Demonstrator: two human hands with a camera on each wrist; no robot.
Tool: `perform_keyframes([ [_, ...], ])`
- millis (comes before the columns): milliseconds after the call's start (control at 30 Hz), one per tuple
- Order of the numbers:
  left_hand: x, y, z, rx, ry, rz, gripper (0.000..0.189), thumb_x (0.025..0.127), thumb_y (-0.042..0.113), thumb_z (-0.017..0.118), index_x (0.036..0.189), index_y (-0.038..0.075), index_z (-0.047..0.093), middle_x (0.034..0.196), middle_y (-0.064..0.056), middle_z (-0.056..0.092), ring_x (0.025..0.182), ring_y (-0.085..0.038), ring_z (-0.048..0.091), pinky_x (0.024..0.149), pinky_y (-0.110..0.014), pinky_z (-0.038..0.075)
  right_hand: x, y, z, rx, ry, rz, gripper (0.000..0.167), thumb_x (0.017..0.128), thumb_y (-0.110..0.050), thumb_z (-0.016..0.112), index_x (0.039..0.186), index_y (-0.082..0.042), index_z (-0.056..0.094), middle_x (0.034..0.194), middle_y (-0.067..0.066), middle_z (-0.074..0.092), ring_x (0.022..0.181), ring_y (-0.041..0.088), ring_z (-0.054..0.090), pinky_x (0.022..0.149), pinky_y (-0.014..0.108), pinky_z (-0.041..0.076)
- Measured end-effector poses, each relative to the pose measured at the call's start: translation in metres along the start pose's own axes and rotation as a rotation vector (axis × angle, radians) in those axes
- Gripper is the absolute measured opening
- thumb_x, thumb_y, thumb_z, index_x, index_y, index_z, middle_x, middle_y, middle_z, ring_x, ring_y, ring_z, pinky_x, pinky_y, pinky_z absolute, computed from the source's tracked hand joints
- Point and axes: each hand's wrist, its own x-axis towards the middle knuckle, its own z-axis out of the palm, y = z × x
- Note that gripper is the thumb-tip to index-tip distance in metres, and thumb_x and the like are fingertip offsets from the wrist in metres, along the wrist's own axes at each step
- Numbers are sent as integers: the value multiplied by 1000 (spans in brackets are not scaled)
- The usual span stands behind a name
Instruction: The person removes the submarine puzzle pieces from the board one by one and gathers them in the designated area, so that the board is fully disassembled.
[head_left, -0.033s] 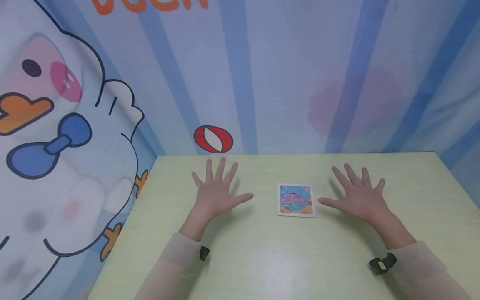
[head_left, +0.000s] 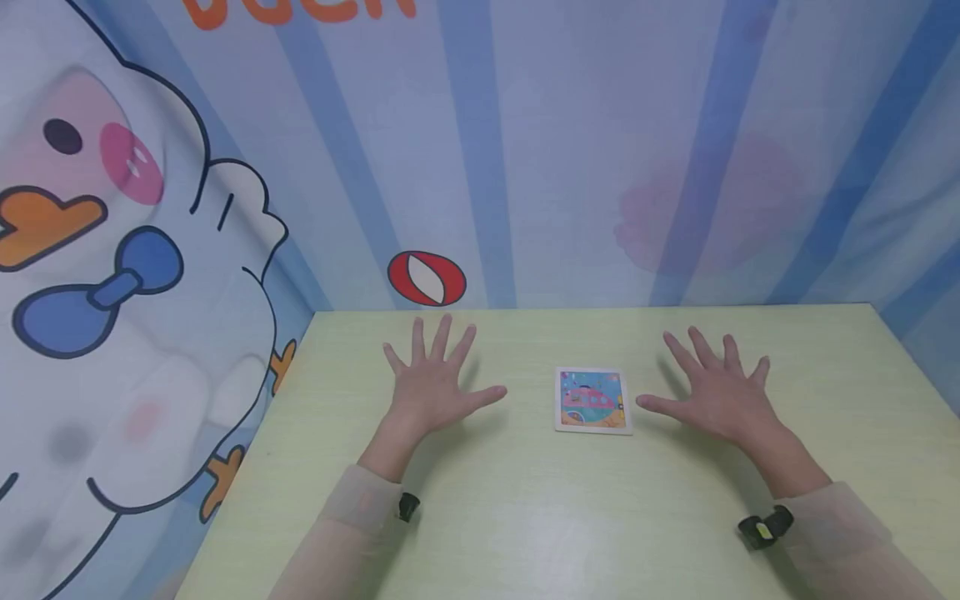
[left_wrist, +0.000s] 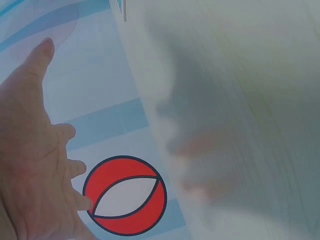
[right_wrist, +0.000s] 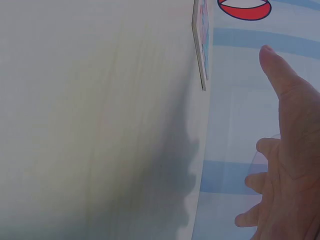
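Note:
A small square picture board (head_left: 592, 402) with a pale border lies flat on the table, a pink submarine-like shape on blue printed on it. To its left the left hand (head_left: 435, 392) hovers over the table, fingers spread wide and holding nothing. On the other side the right hand (head_left: 720, 392) is also spread, its thumb tip close to the board's right edge with a slight gap. In the right wrist view the board (right_wrist: 201, 42) appears edge-on beyond the right hand (right_wrist: 295, 165). The left wrist view shows the left hand (left_wrist: 35, 140) with just a sliver of the board at the top.
The light wooden table (head_left: 517, 517) ends at the back against a blue striped cloth (head_left: 570, 150). Printed on the cloth are a red-and-white ball (head_left: 427, 278) and, at left, a large white duck (head_left: 150, 333). Dark straps (head_left: 765, 527) sit on both wrists.

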Motion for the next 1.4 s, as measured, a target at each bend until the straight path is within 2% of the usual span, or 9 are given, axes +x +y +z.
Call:
perform_keyframes([
  [200,2,2,2,12,-7,15,107,81,96,37,167,37,14,175,-4,-1,156,-44,-13,108,-84,1,-1,-1,-2,7,7,-4,117,82,-89,53,168,-20,16,169,27,13,147,64,2,99,89,-6],
  [367,3,5,4,-19,-7,64,103,84,92,39,167,37,14,175,-3,-1,156,-44,-10,111,-81,4,-2,-2,-2,23,34,-18,112,85,-85,54,167,-16,21,167,29,18,148,61,8,102,88,0],
  [500,2,11,6,-63,-14,139,97,89,86,42,167,35,18,175,-3,3,158,-40,-2,115,-76,9,-2,-3,-1,45,100,-74,99,91,-74,60,163,-11,32,162,29,31,146,57,24,105,83,16],
  [600,0,18,8,-74,-26,220,91,93,80,47,167,31,24,174,-6,12,156,-38,14,118,-68,20,-1,-4,1,92,139,-114,84,96,-60,64,157,-7,42,154,28,43,138,55,38,102,77,33],
  [733,-3,32,12,-54,-63,310,86,96,73,51,166,27,30,171,-8,22,151,-34,31,116,-57,33,1,-9,1,214,97,-112,69,99,-45,68,152,-4,50,145,26,55,128,49,52,95,69,44],
  [933,-5,57,22,-20,-116,383,85,96,72,53,165,28,31,170,-6,25,151,-31,32,117,-53,33,7,-15,7,348,3,-69,54,100,-35,69,142,-2,59,125,21,67,109,37,67,85,54,54],
  [1100,-3,81,31,4,-149,448,84,96,74,51,165,30,30,171,-5,24,152,-29,31,118,-52,32,15,-20,12,368,-23,-55,50,100,-34,69,137,-1,63,115,16,71,104,35,69,84,52,55],
  [1300,2,105,43,5,-139,526,80,95,75,52,162,34,35,169,-6,28,152,-30,31,115,-52,36,25,-24,17,376,-42,-59,47,100,-34,69,134,-2,65,116,16,71,107,37,68,88,56,53],
  [1400,4,113,48,7,-164,540,80,95,75,51,163,38,32,170,-6,26,154,-31,25,116,-53,34,29,-25,20,371,-46,-56,46,100,-33,68,134,-2,65,116,17,70,108,38,67,90,57,52],
])
